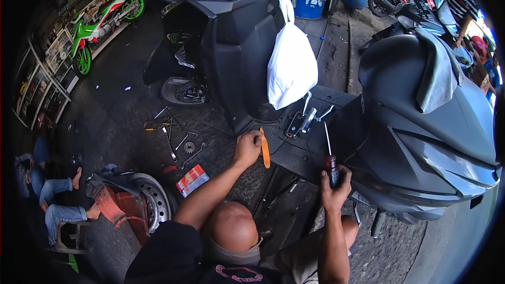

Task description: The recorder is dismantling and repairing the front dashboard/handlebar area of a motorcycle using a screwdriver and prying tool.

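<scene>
My left hand (247, 148) is closed in a pinch on the upper end of a flat orange pry tool (265, 152), beside the lower edge of a scooter's dark front panel (236, 58). To the right, my right hand (336, 188) grips a screwdriver (331, 164) by its dark red and black handle, its shaft pointing up and away. Between the hands stretches the scooter's black ridged footboard (300, 162). On its far part lie a shiny metal piece (308, 120) and a dark flat item (292, 125), whose kinds I cannot tell.
A white bag (292, 66) hangs against the front panel. Wrenches (169, 144), a sprocket (189, 148) and a red packet (193, 180) lie on the floor at left, near a wheel rim (155, 202). The scooter's seat (392, 68) rises at right. Someone's legs (58, 197) show far left.
</scene>
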`<act>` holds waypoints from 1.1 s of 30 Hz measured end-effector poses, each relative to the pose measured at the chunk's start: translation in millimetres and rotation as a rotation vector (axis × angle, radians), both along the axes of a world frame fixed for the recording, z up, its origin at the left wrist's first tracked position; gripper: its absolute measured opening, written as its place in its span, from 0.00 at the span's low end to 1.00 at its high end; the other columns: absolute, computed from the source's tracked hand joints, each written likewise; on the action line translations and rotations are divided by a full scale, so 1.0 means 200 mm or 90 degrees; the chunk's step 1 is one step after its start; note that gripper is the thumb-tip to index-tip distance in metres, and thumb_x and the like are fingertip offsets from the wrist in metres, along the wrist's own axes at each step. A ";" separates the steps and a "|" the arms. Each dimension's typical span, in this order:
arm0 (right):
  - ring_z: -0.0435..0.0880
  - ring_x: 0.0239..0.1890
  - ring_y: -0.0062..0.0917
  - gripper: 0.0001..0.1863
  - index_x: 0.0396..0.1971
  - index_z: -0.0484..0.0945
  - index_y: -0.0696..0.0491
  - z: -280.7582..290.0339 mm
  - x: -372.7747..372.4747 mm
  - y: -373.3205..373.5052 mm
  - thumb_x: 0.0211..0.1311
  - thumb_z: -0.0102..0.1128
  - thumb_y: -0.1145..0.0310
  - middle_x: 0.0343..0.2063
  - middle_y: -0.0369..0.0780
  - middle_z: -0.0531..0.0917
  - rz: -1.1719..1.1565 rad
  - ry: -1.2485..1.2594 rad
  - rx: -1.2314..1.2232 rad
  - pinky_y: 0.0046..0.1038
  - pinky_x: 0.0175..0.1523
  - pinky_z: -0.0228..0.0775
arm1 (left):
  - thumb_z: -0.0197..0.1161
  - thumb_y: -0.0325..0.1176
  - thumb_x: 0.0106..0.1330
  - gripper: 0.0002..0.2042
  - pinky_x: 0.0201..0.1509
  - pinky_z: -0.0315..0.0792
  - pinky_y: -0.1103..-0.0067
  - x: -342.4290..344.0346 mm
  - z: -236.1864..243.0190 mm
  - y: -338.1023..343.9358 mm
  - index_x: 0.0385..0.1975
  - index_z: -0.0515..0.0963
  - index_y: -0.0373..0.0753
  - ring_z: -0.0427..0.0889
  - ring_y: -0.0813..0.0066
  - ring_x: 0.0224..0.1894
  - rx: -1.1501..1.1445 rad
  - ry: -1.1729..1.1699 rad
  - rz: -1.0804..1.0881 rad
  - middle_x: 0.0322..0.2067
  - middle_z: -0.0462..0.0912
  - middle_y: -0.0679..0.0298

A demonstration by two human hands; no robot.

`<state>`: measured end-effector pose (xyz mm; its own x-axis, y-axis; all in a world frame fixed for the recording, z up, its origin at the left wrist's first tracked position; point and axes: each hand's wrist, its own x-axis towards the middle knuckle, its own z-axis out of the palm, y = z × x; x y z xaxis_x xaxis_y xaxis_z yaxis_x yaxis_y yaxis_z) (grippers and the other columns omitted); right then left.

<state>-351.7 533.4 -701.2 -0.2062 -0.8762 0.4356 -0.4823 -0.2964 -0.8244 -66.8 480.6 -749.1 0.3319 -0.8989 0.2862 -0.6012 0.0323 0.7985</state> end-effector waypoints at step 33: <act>0.84 0.40 0.43 0.27 0.47 0.73 0.53 0.05 -0.08 0.05 0.53 0.66 0.50 0.37 0.48 0.83 0.115 0.091 0.082 0.38 0.44 0.76 | 0.59 0.21 0.52 0.04 0.27 0.77 0.74 -0.20 0.31 -0.12 0.24 0.71 0.33 0.81 0.69 0.22 -0.030 0.166 -0.237 0.23 0.81 0.56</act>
<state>-368.1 544.4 -691.3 0.0138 -0.9432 0.3318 -0.5453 -0.2853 -0.7882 -107.5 456.2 -686.8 0.0551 -0.9586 0.2795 -0.3208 0.2481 0.9141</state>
